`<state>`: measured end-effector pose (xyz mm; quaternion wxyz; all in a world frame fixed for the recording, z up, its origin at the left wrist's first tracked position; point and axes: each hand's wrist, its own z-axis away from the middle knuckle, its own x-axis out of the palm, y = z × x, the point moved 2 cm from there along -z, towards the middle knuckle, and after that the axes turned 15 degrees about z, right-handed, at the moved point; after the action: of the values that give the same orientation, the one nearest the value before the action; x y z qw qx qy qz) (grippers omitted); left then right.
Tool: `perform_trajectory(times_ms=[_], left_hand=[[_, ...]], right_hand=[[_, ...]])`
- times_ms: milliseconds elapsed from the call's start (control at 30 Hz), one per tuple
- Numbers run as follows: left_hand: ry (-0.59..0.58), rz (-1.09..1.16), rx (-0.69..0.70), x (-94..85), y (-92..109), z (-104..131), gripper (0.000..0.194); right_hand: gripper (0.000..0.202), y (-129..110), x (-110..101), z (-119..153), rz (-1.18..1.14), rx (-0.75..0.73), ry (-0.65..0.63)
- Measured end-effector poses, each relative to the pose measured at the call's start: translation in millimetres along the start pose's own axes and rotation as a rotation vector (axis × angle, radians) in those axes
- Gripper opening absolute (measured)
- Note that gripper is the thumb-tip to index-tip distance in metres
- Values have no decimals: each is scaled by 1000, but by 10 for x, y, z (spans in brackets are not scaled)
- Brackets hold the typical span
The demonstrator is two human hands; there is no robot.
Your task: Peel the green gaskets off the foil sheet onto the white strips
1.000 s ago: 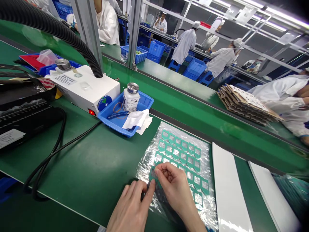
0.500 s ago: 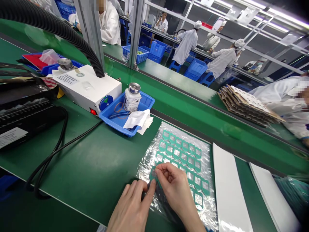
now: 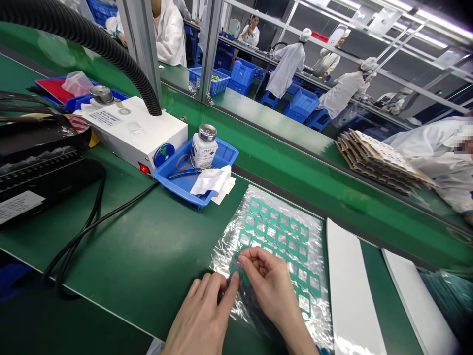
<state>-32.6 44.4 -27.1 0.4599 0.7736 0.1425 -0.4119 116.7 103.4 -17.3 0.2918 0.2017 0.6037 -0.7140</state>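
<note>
A clear plastic sheet lies on the bench, bearing rows of thin green frame-shaped pieces with squarish openings. My right hand is over its lower left part, thumb and forefinger pinched at the edge of one green frame piece. What sits between those fingertips is too small to make out. Close beside it, my left hand rests with curled fingers, the thumb tip touching near the same piece. Something dark shows between its thumb and forefinger; its kind is hidden.
Behind stand a blue tray with a white bottle and paper, and a white box with a black hose. White strips lie right. A cable crosses the left. Stacked cardboard and co-workers are beyond.
The view has shifted very slightly. Both hands keep nearly the same pose at the green piece, with no clear change in what they hold.
</note>
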Motion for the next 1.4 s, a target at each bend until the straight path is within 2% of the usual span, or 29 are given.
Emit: perform_trajectory(times_ms=[300, 1400], left_hand=[[-4, 13, -8, 12, -15, 5, 47], [-1, -2, -23, 4, 0, -2, 46]], right_hand=[[27, -7, -13, -5, -115, 32, -24], [27, -14, -1, -2, -75, 33, -15]])
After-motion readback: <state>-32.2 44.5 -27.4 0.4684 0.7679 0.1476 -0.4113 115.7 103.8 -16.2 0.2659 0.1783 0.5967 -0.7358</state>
